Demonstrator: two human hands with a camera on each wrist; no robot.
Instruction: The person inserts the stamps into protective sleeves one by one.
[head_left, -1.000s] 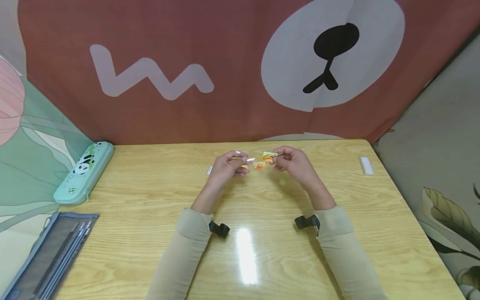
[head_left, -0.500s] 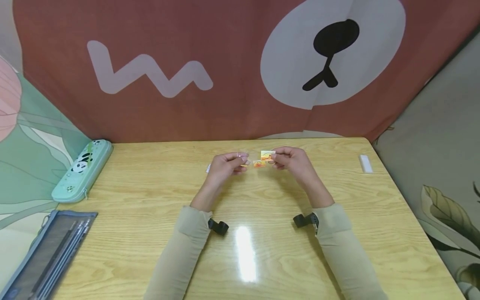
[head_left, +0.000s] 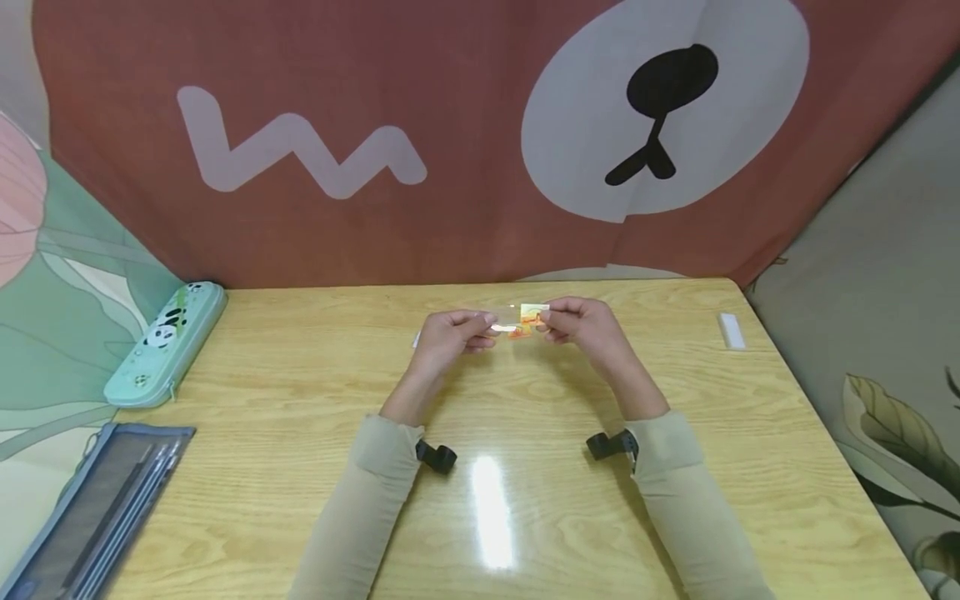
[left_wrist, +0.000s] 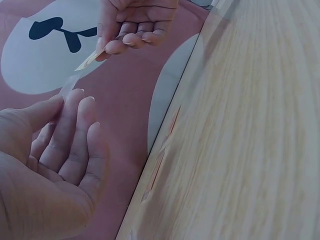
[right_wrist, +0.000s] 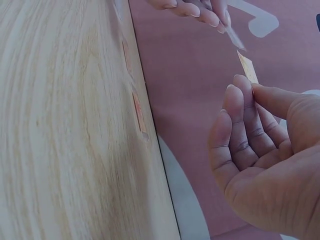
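Between thumb and fingertips my left hand [head_left: 453, 335] pinches a small clear plastic piece [left_wrist: 69, 87], thin and see-through. My right hand [head_left: 583, 323] pinches a small flat card [head_left: 533, 313] printed in yellow and orange. The two hands face each other near the table's back edge. The card's free edge meets the clear piece's end in the head view; both are raised above the table. Below them on the wood lie small orange printed pieces [right_wrist: 138, 111], partly hidden by the held items in the head view. A white bit shows behind the left hand.
A mint panda pencil case [head_left: 167, 344] stands at the table's [head_left: 300, 500] back left. In front of it lies a blue mesh pouch [head_left: 112, 508] with pens. A white eraser-like block [head_left: 732, 331] is at the back right. A bear-print cloth [head_left: 480, 225] hangs behind.
The right hand's card has levelled and shifted slightly left. The clear piece has turned to show flat between the hands, and the two items now meet in the head view.
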